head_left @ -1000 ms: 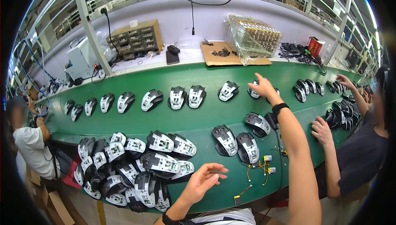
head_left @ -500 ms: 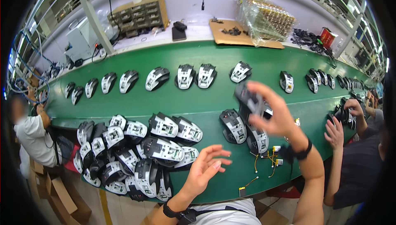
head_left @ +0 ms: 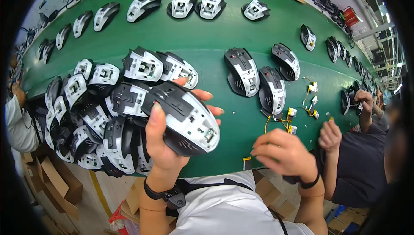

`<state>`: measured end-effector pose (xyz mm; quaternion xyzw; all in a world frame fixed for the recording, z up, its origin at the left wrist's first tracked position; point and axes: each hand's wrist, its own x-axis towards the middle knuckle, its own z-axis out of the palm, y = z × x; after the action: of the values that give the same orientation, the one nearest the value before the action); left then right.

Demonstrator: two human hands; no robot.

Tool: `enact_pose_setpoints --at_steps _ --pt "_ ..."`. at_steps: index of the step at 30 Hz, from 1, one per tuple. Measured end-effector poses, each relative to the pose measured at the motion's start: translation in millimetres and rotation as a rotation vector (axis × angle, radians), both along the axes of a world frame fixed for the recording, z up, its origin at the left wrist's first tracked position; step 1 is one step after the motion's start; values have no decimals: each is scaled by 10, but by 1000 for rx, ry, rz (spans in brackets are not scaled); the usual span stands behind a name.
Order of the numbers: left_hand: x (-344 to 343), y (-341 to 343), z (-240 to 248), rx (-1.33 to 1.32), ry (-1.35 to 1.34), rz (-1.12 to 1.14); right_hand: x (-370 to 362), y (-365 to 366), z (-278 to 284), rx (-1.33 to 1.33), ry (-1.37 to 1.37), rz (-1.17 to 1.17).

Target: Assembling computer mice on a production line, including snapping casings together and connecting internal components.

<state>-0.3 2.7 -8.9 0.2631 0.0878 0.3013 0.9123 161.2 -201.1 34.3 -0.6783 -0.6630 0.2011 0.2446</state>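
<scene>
A half-assembled computer mouse (head_left: 187,110), black and white with its circuitry exposed, is held over the right side of the heap of mouse bodies (head_left: 118,138), the person's left hand (head_left: 161,142) gripping it with thumb and fingers round its sides. Right of the heap hangs the right hand (head_left: 284,155), fingers loosely curled; from here I can't tell whether they pinch anything. Between heap and hand lies a flat battery (head_left: 246,162). Beyond the heap, a row of mice (head_left: 182,4) crosses the green bench (head_left: 207,34).

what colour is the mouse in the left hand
The mouse in the left hand is white and black; it shows in the head view.
</scene>
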Motion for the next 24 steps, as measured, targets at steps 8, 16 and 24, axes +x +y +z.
enact_pose_setpoints --at_steps 8,16,24 --pt "-30 -52 4 108 102 -84 -214 -274 -205 82 -23 -556" --pt "0 -97 33 216 222 -151 -495 -279 -542 23 106 -872" --pt "13 -119 48 226 239 -164 -494 -78 -599 350 521 -670"
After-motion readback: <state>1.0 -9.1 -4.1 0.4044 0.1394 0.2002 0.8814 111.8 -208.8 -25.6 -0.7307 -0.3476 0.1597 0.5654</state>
